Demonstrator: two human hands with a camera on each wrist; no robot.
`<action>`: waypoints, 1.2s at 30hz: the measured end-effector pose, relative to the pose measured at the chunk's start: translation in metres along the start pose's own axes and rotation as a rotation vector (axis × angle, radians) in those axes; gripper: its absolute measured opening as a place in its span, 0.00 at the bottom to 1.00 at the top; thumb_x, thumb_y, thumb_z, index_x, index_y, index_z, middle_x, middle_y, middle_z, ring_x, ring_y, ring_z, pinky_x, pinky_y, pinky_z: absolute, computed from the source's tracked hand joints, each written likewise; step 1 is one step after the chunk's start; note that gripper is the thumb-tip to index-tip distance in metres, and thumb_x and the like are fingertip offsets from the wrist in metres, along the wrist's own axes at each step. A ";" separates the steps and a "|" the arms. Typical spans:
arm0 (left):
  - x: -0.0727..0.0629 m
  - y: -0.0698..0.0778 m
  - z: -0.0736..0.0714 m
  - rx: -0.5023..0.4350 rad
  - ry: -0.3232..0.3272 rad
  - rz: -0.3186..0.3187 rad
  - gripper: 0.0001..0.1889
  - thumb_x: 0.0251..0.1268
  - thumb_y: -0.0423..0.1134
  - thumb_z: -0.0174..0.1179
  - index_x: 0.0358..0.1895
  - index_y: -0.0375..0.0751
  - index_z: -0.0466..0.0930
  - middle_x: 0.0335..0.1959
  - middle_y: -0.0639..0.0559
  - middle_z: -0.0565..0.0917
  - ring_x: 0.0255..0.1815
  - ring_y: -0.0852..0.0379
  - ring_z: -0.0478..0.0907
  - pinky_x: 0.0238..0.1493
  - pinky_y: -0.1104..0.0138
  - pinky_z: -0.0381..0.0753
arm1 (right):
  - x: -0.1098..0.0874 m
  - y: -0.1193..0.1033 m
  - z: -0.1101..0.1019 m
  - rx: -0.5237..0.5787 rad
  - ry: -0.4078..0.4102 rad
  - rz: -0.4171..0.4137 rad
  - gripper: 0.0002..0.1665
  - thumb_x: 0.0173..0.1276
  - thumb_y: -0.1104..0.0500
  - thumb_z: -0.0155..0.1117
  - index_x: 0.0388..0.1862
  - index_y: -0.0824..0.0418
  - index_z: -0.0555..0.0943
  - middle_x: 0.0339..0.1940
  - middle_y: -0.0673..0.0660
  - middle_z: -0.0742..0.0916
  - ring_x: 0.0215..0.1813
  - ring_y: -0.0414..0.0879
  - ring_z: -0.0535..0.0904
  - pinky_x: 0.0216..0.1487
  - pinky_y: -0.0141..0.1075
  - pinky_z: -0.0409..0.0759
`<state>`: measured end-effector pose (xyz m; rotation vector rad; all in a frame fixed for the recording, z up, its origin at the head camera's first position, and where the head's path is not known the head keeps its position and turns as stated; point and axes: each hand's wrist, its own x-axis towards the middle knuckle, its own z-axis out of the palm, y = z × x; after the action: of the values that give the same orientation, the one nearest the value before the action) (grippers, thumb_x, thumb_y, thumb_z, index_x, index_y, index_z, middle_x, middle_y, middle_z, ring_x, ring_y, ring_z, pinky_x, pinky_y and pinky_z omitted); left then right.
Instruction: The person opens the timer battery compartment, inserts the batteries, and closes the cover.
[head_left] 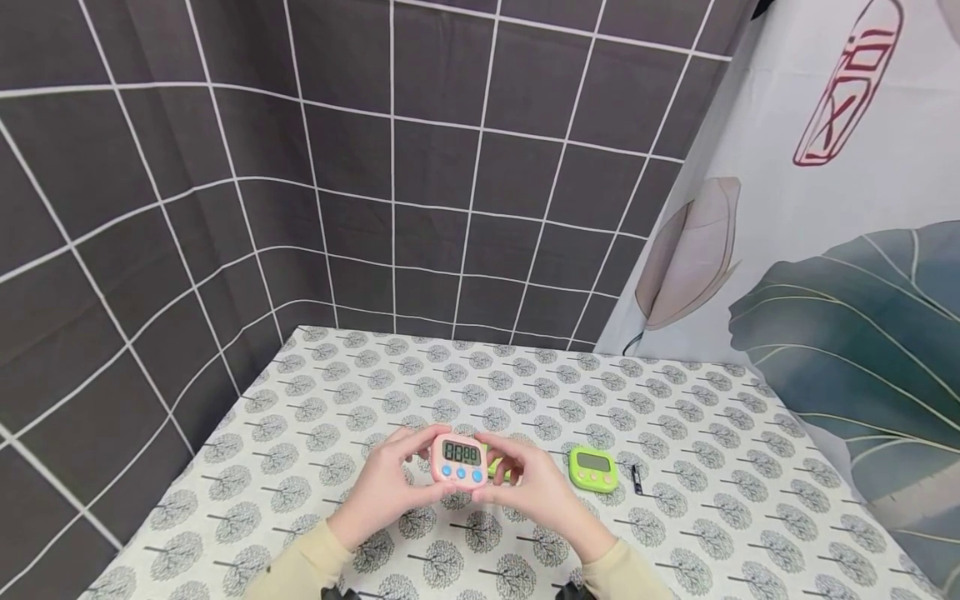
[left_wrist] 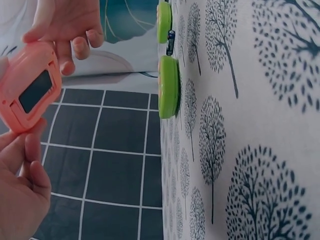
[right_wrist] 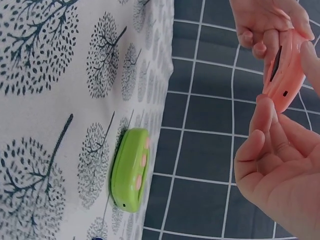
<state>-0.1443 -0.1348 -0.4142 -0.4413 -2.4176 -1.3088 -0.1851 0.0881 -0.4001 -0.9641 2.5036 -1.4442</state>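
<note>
Head view shows both hands raised just above the near middle of the table [head_left: 675, 417], holding a pink digital timer [head_left: 459, 460] between them. Its display and three blue buttons face the person. The left hand [head_left: 386, 492] grips the timer's left edge, thumb curled over the top left corner and the other fingers bent behind and beneath it. The right hand [head_left: 528, 487] grips the right edge in the same way, with fingertips wrapped on the upper right corner and the thumb at the lower right. So the timer sits pinched from both sides, clear of the tablecloth, with the fingers of each hand clamped on its rim rather than on the screen.

From the left wrist, the pink digital timer [left_wrist: 27, 87] shows its dark screen, the right hand [left_wrist: 65, 25] curled at its far edge and the left hand [left_wrist: 20, 190] at its near edge.

From the right wrist, the pink digital timer [right_wrist: 286, 65] is seen edge on, between the two hands.

To the right of the hands a green digital timer [head_left: 592, 467] lies flat on the tree-patterned tablecloth, near but apart from the right hand. Another green thing [head_left: 497, 467] lies mostly hidden behind the right fingers. Just right of the green timer lies a small dark battery [head_left: 637, 479].
</note>
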 end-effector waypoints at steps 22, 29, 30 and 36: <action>0.007 -0.020 -0.011 -0.048 -0.160 -0.161 0.39 0.41 0.54 0.72 0.64 0.57 0.72 0.47 0.59 0.81 0.48 0.56 0.74 0.50 0.60 0.72 | 0.014 0.004 0.010 0.041 -0.026 0.019 0.40 0.49 0.60 0.75 0.60 0.72 0.72 0.39 0.59 0.85 0.37 0.43 0.83 0.43 0.32 0.82; 0.011 -0.026 -0.012 -0.017 -0.174 -0.173 0.40 0.41 0.53 0.72 0.65 0.54 0.71 0.48 0.59 0.82 0.48 0.58 0.75 0.48 0.65 0.72 | 0.021 0.012 0.014 0.014 -0.036 0.040 0.40 0.51 0.60 0.74 0.63 0.70 0.70 0.39 0.56 0.85 0.36 0.38 0.82 0.42 0.28 0.81; 0.011 -0.027 -0.012 -0.011 -0.173 -0.174 0.40 0.41 0.53 0.72 0.65 0.54 0.71 0.48 0.58 0.82 0.48 0.58 0.75 0.48 0.65 0.72 | 0.022 0.013 0.015 0.010 -0.040 0.041 0.40 0.52 0.60 0.74 0.63 0.70 0.70 0.39 0.56 0.85 0.37 0.38 0.82 0.42 0.28 0.81; 0.012 -0.032 -0.010 0.021 -0.169 -0.209 0.40 0.42 0.53 0.72 0.65 0.52 0.71 0.49 0.54 0.82 0.48 0.57 0.76 0.47 0.64 0.74 | 0.029 0.014 0.019 -0.030 -0.052 0.059 0.40 0.53 0.62 0.73 0.64 0.70 0.69 0.40 0.56 0.85 0.37 0.39 0.82 0.40 0.26 0.80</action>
<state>-0.1673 -0.1585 -0.4271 -0.3115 -2.6760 -1.3792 -0.2076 0.0632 -0.4157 -0.9120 2.5015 -1.3513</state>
